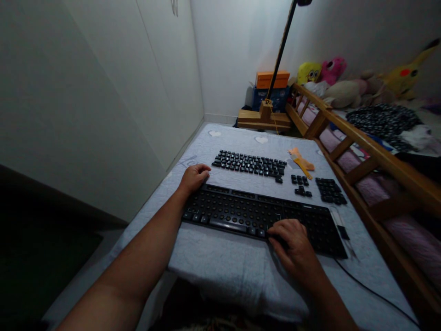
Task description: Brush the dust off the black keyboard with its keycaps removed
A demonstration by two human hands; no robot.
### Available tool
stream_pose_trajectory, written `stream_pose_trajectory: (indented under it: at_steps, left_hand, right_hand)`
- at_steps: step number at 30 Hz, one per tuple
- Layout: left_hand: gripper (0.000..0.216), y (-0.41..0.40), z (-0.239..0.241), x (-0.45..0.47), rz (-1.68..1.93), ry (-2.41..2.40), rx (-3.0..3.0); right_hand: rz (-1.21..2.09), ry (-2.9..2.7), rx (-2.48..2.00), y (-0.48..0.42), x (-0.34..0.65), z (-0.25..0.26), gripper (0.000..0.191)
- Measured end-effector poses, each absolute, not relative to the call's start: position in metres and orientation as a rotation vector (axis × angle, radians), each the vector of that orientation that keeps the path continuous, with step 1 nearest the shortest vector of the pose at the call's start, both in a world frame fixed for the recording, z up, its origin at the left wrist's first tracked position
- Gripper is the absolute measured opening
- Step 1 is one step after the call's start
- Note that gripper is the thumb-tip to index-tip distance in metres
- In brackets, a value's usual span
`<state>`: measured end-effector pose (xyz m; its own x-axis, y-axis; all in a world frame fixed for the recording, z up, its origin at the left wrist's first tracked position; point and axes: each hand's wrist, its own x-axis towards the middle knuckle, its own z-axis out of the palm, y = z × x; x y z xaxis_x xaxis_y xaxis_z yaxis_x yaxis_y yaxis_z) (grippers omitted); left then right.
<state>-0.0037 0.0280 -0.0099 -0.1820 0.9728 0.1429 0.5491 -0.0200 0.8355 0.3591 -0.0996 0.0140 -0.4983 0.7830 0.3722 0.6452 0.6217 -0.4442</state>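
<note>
A black keyboard base (255, 216) without its keycaps lies across a light blue covered surface (220, 262). My left hand (195, 177) rests at its far left corner, fingers curled loosely against the edge. My right hand (292, 241) lies on the near edge of the base, right of the middle, fingers bent and pressed down on it. Behind the base the removed keycaps (250, 163) are laid out in rows, with smaller groups (301, 185) and a number block (330, 191) to the right.
An orange tool (301, 161) lies by the keycaps. A black cable (375, 292) runs off the near right. A wooden bed rail (361, 133) lines the right side, with plush toys (327, 73) beyond. A wooden stand with a dark pole (265, 117) stands at the far end.
</note>
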Motion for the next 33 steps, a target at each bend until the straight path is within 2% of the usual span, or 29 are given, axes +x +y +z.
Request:
stream_pose_trajectory:
  at_steps: [11, 18, 33]
  left_hand:
    - [0.035, 0.028, -0.012, -0.003, 1.136, 1.727, 1.543]
    - [0.035, 0.028, -0.011, -0.003, 1.130, 1.733, 1.556]
    - [0.036, 0.027, -0.010, -0.003, 1.118, 1.741, 1.556]
  right_hand:
    - [0.300, -2.247, -1.132, -0.100, 0.359, 0.012, 0.016]
    - [0.244, -2.247, -1.176, -0.100, 0.356, 0.009, 0.009]
    - [0.199, -2.254, -1.273, -0.099, 0.348, 0.007, 0.015]
